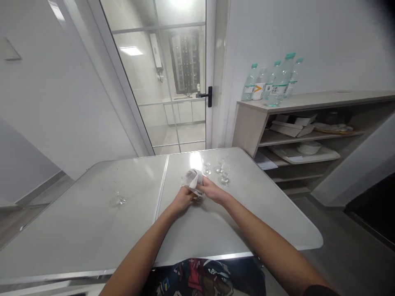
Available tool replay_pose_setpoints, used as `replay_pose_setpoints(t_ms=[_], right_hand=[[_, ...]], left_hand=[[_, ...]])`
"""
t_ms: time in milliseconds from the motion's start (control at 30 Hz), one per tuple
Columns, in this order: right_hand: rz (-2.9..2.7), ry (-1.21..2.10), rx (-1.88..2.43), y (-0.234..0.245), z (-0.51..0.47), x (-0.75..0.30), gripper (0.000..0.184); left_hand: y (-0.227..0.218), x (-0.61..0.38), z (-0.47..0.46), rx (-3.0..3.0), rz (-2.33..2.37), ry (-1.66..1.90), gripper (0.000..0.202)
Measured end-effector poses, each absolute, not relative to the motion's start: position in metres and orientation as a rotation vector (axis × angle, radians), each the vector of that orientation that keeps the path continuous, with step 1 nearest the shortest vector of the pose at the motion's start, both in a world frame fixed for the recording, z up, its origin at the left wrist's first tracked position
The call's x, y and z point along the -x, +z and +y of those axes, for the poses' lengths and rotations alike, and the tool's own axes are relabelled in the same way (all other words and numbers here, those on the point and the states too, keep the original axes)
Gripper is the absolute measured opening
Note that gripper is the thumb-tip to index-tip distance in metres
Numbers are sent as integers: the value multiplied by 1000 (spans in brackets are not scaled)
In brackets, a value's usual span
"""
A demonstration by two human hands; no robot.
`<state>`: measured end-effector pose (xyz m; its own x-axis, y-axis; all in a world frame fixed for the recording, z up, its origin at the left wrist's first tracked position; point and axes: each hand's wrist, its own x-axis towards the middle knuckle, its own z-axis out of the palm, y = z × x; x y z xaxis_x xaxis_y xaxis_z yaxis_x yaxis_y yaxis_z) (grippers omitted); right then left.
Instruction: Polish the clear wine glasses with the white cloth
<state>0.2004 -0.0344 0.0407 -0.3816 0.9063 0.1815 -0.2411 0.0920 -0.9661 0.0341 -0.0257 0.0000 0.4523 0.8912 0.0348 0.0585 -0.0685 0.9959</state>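
Observation:
Both my hands meet over the middle of the white table (92, 230). My left hand (182, 199) is closed around a small clear stemmed glass (198, 198) that shows only in part between the hands. My right hand (210, 190) is closed on a white cloth (195, 177) bunched over and into the top of that glass. Just beyond my hands stand three more small clear stemmed glasses (224, 169), upright on the table. One further clear glass (121, 199) stands alone on the left half of the table.
A seam (161, 183) splits the table into two halves. A wooden shelf unit (247, 123) to the right carries several water bottles (271, 84) on top and trays and papers inside. A glass door (173, 78) with a black handle stands behind the table.

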Motion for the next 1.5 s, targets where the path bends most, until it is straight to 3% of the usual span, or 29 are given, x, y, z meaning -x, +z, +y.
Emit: replay_pose_setpoints(t_ms=[200, 400, 533, 667, 800, 1000, 1067, 1267, 1500], right_hand=[[-1402, 1462, 742, 37, -37, -193, 34], [-1424, 1409, 696, 32, -34, -189, 29], [-1383, 1256, 758, 28, -25, -191, 24], [-1259, 1208, 846, 32, -21, -198, 27], [-1172, 1436, 876, 32, -25, -200, 36], [-1060, 1810, 731, 22, -31, -191, 42], [-1189, 1731, 756, 23, -32, -191, 35], [-1546, 1072, 961, 30, -32, -195, 11], [-1277, 1758, 741, 32, -36, -192, 31]], left_hand=[[-2, -27, -21, -1765, 1035, 866, 15], [7, -24, -19, -2245, 1441, 850, 27], [12, -24, -22, -2307, 1299, 921, 29], [18, -19, -28, -2154, 1151, 1194, 29], [24, -15, -26, -1753, 1173, 1548, 27], [23, -19, -16, -1315, 765, 1386, 61], [25, -19, -16, -1311, 727, 1375, 63], [28, -16, -20, -1393, 808, 1475, 58], [27, -16, -18, -1371, 727, 1487, 58]])
